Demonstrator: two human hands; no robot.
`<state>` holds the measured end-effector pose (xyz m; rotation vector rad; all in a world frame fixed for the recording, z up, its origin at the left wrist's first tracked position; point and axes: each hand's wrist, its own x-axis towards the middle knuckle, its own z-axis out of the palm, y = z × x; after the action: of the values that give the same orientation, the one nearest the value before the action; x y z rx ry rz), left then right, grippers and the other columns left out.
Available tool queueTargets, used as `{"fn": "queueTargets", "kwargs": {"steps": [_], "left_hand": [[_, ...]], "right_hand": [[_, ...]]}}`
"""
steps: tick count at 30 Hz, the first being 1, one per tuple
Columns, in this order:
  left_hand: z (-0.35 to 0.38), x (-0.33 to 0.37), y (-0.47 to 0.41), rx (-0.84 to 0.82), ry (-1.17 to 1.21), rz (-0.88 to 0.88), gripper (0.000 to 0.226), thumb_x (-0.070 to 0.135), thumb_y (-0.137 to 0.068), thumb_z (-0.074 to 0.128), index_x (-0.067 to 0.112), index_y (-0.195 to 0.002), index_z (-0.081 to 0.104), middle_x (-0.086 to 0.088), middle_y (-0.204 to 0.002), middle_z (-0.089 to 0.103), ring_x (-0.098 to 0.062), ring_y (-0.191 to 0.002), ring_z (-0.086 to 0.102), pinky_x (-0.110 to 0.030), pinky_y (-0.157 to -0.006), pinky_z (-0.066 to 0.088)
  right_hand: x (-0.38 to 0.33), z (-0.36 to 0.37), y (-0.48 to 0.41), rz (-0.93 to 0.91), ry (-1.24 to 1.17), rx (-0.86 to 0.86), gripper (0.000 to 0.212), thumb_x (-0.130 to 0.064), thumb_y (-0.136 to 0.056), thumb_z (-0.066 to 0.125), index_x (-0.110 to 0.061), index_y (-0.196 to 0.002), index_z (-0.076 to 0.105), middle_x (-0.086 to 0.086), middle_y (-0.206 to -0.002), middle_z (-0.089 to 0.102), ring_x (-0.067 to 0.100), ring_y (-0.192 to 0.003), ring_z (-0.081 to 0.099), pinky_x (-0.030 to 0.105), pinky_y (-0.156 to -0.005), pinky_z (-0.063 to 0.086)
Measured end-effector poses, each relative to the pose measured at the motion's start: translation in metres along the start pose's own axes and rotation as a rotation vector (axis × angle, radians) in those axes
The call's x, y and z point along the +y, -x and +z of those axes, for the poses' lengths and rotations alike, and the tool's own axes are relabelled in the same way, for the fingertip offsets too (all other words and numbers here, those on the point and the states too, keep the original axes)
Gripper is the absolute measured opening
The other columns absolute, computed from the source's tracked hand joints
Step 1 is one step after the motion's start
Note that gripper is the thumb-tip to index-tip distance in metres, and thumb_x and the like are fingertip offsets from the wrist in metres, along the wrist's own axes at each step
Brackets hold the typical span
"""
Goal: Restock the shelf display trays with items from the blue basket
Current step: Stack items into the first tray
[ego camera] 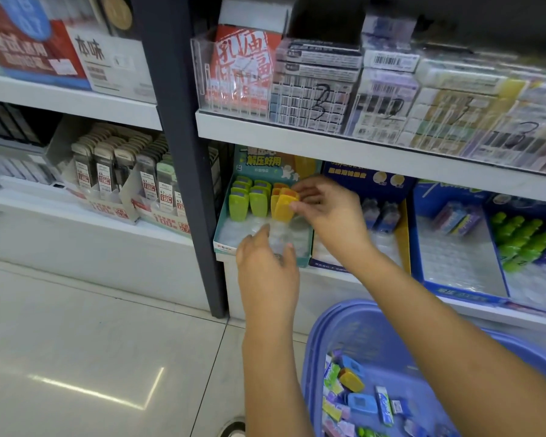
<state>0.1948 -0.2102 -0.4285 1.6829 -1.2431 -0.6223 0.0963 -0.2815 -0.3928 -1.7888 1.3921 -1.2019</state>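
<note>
Teal cardboard display tray (222, 216): on the lower white shelf (353, 275), under both hands, its back rows filled and its front rows bare.

Green plastic cases (238, 208): upright in two columns in the clear moulded insert (243, 227), beyond the left hand and left of the right hand's fingertips.

Left hand (265, 266): laid over the tray's front edge, fingers reaching onto the insert. Blur hides whether it grips the edge or only rests there.

Yellow plastic case (284, 206): pinched between thumb and fingers of the right hand (325, 206), tilted, touching the orange-yellow column just beyond the left hand.

Blue cardboard tray (416, 247): right of the right wrist, partly stocked.

Blue plastic basket (328, 313): below the right forearm, holding loose mixed cases and packets.

Handling note, as a judgement: brace the tray with the left hand so it does not slide back. Bring the yellow plastic case upright, align it with its column, seat it in the next free pocket and press until it sits level. Release only then, or the tilted case may topple its neighbours.
</note>
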Motion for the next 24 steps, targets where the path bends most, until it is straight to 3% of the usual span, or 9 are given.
{"fn": "queueTargets", "kwargs": {"steps": [2,4,6,9,12,17,21,24], "left_hand": [[0.002,-0.001,0.000,-0.175,-0.191,0.051,0.042,0.026,-0.094,0.052,0.011,-0.133,0.051,-0.006,-0.136,0.051,-0.018,-0.140,0.024,-0.032,-0.111,0.028],[0.004,-0.002,0.000,-0.270,-0.344,0.120,0.036,0.029,-0.094,0.051,0.010,-0.124,0.058,-0.006,-0.126,0.058,-0.022,-0.130,0.037,-0.037,-0.115,0.017],[0.004,-0.003,-0.003,-0.276,-0.375,0.144,0.036,0.032,-0.093,0.052,0.010,-0.120,0.060,-0.003,-0.123,0.060,-0.020,-0.122,0.044,-0.036,-0.116,0.011],[0.003,-0.005,-0.003,-0.264,-0.358,0.148,0.039,0.032,-0.093,0.053,0.011,-0.125,0.058,-0.002,-0.128,0.059,-0.019,-0.124,0.044,-0.033,-0.116,0.006],[0.002,-0.004,-0.001,-0.256,-0.348,0.152,0.039,0.031,-0.093,0.053,0.011,-0.126,0.058,-0.002,-0.129,0.058,-0.018,-0.125,0.043,-0.031,-0.115,0.004],[0.005,-0.004,-0.001,-0.208,-0.326,0.155,0.036,0.030,-0.093,0.053,0.010,-0.122,0.060,-0.003,-0.125,0.061,-0.019,-0.123,0.045,-0.032,-0.115,0.005],[0.007,-0.006,-0.002,-0.183,-0.320,0.163,0.036,0.028,-0.093,0.054,0.008,-0.122,0.061,-0.006,-0.125,0.061,-0.021,-0.123,0.044,-0.031,-0.115,0.005],[0.004,-0.002,-0.001,-0.172,-0.255,0.161,0.033,0.024,-0.094,0.053,0.008,-0.121,0.062,-0.006,-0.125,0.062,-0.021,-0.122,0.047,-0.034,-0.117,0.012]], "right_hand": [[0.007,0.005,-0.006,-0.047,0.151,-0.070,0.020,-0.006,-0.082,0.068,-0.013,-0.100,0.066,-0.009,-0.087,0.062,0.006,-0.079,0.058,0.015,-0.076,0.049],[0.013,0.010,-0.007,-0.093,0.276,-0.114,0.022,-0.011,-0.085,0.066,-0.010,-0.107,0.067,0.000,-0.100,0.067,0.014,-0.090,0.062,0.026,-0.084,0.051],[0.016,0.011,-0.010,-0.114,0.320,-0.108,0.024,-0.014,-0.086,0.065,-0.008,-0.109,0.068,0.005,-0.111,0.069,0.019,-0.100,0.064,0.033,-0.091,0.050],[0.018,0.012,-0.012,-0.137,0.352,-0.092,0.024,-0.015,-0.087,0.065,-0.007,-0.110,0.068,0.010,-0.110,0.069,0.024,-0.100,0.064,0.040,-0.089,0.050],[0.022,0.014,-0.010,-0.157,0.394,-0.086,0.024,-0.015,-0.088,0.064,-0.005,-0.109,0.067,0.013,-0.107,0.069,0.027,-0.098,0.063,0.040,-0.086,0.050],[0.024,0.023,-0.010,-0.174,0.452,-0.081,0.022,-0.014,-0.088,0.062,-0.006,-0.107,0.068,0.016,-0.112,0.061,0.028,-0.101,0.058,0.024,-0.077,0.041],[0.023,0.021,-0.017,-0.225,0.658,-0.136,0.023,-0.021,-0.093,0.054,-0.014,-0.111,0.066,0.011,-0.122,0.056,0.028,-0.109,0.054,0.035,-0.081,0.047],[0.015,0.016,-0.024,-0.181,0.776,-0.232,0.027,-0.025,-0.095,0.049,-0.018,-0.117,0.063,0.008,-0.125,0.057,0.028,-0.108,0.057,0.034,-0.081,0.047]]}}
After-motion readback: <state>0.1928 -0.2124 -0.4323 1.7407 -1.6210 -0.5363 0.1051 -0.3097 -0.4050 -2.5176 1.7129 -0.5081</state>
